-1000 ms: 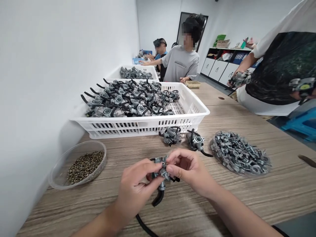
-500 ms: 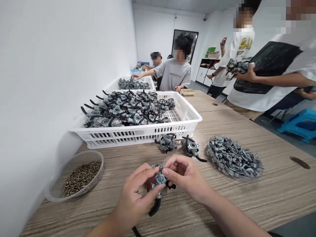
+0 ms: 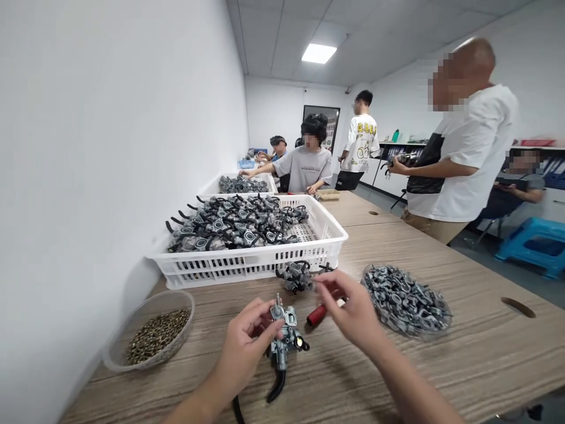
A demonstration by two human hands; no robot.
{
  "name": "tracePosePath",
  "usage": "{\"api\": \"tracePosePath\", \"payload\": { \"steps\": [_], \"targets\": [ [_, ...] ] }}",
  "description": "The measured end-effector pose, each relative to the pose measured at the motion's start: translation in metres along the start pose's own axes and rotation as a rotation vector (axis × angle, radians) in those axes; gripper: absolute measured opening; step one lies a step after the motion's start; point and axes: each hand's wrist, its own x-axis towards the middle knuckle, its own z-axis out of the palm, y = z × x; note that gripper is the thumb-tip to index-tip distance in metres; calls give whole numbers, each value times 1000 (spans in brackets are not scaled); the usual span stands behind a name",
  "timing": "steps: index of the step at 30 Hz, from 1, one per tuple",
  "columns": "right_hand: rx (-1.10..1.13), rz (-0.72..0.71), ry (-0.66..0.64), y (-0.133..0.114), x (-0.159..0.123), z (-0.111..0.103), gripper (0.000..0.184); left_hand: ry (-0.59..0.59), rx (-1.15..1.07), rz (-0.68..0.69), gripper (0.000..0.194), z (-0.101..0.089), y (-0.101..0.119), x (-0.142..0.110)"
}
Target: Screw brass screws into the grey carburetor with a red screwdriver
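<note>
Head camera shows that our left hand (image 3: 245, 347) is clamped on a small metal carburettor (image 3: 285, 337), held upright just above the desk (image 3: 477, 359), with its black hose (image 3: 276, 388) hanging down toward the wood. Our right hand (image 3: 353, 312) is away from the carburettor, fingers loosely spread and closed on nothing; it hovers over a red-handled screwdriver (image 3: 320, 314) that lies on the desk just beside the part. To do this step well, we judge that the left hand should keep the carburettor steady and turned so its top faces us, gripping the body and not the hose. The right hand should take the screwdriver by the red handle, not by the shaft, so the tip is free at once. A clear bowl of small dark screws (image 3: 152, 335) stands near on the left, and a round dish of grey metal clamps (image 3: 406, 300) on the right. Behind, one more carburettor (image 3: 296, 277) lies before the white basket (image 3: 260, 262) full of them. Other people work further along and do not reach into our place.
</note>
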Motion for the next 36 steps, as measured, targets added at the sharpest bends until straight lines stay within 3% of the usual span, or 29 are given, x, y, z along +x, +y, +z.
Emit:
{"api": "tracePosePath", "payload": {
  "steps": [3,6,9,11,15,23,36],
  "targets": [
    [-509,49,87,26,5,-62,28,5,-13,-6,38,-1,-1,3],
    [-947,220,-37,65,7,-131,37,24,-6,-9,39,0,1,3],
    [-1038,257,-304,104,7,-182,49,50,-12,-9,40,2,2,2],
    [-1013,231,-400,121,6,-199,49,67,-21,-20,41,3,1,2],
    [-992,222,-435,130,5,-204,38,90,-31,-44,44,1,-2,4],
    [-917,197,-460,118,4,-209,42,117,1,-37,51,-1,-2,8],
    [-839,225,-479,107,14,-214,30,93,80,8,49,-2,-5,9]
  ]
}}
